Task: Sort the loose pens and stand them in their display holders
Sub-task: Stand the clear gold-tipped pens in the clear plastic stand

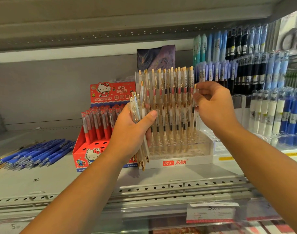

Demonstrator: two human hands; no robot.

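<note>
Both hands work in front of the clear holder [186,162], the tiered stand with a white front and a red label. The left hand [129,134] grips a bundle of clear pens [136,107] with gold clips. Its fingers and thumb are wrapped round them, and the tips point down, just left of the holder's front. The right hand [213,105] pinches 1 clear pen [194,98] between thumb and fingertips at the holder's right side, level with its upper row. This pen is upright, but its lower end is lost among the standing pens, so I cannot tell if it sits in a hole.

The back rows of the holder look full, while the front rows show free holes. The step in hand seems to be feeding clear pens 1 by 1 from the bundle into this holder. The next move calls for a straight descent into a free hole without knocking the neighbours, then a release and a reach for the next pen.

Just left of the holder stands a red carton holder [80,156] with red pens. Farther left, loose blue pens [34,154] lie flat on the shelf [144,176] — not yet sorted, so much work remains.
</note>
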